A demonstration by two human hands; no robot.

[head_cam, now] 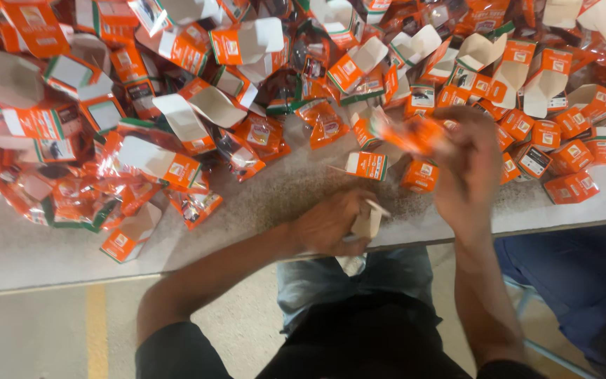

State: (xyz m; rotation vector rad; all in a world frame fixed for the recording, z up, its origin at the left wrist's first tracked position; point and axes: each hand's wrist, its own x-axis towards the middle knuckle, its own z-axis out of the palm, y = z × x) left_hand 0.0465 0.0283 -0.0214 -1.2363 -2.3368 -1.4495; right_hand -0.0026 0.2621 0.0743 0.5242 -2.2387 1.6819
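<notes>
My left hand point(331, 223) rests at the near edge of the pale table point(50, 245) and grips a small open carton point(367, 219), whose white inside shows. My right hand point(470, 165) is raised over the table and blurred by motion. It pinches an orange plastic packet point(409, 133) at its left end. A closed orange carton point(367, 165) and another small one point(419, 175) lie between the two hands.
A deep heap of open orange-and-white cartons point(198, 105) and orange packets point(261, 137) covers the far and left table. Several closed orange boxes point(569, 187) lie at the right. A person's blue-clad leg point(569, 274) is near the table's right edge.
</notes>
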